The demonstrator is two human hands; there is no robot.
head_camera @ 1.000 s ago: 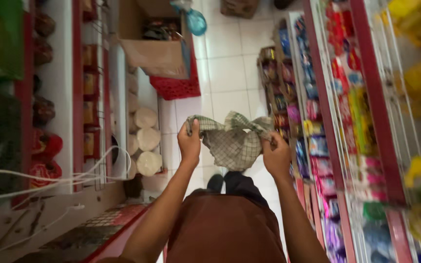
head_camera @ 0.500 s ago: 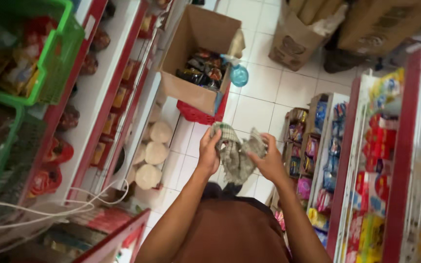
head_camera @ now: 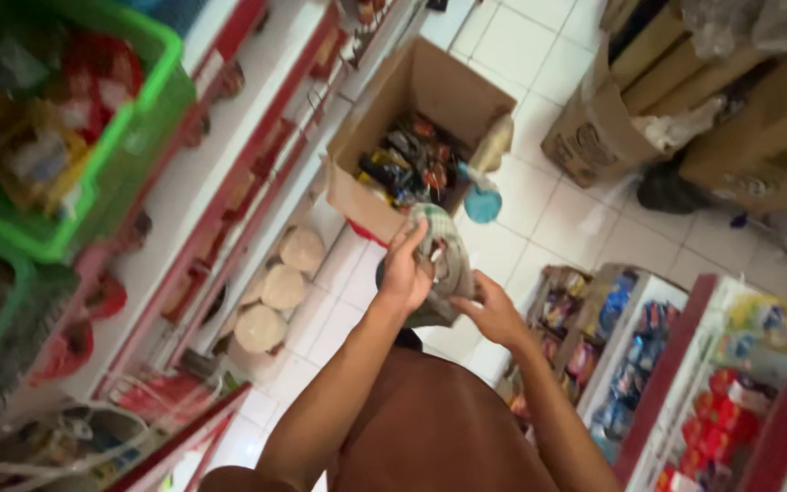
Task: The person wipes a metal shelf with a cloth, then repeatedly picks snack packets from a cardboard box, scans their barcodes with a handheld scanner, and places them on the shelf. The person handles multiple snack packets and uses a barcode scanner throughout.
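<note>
Cloth (head_camera: 444, 264), grey-green and bunched, is held up at chest height over the white tiled floor (head_camera: 539, 228), between both hands. Its pattern is blurred and its lower folds are hidden behind the fingers. The left hand (head_camera: 404, 271) is clenched round the cloth's left side, arm raised and bent; the right hand (head_camera: 492, 312) is cupped under its right edge, fingers touching the fabric. Just beyond, an open cardboard box (head_camera: 412, 137) of dark packets is seen on the floor, a blue round object (head_camera: 483, 202) at its near corner. Narrow aisle room is left between the red-edged shelves (head_camera: 229, 182) on the left and the stocked racks (head_camera: 685, 383) on the right.
</note>
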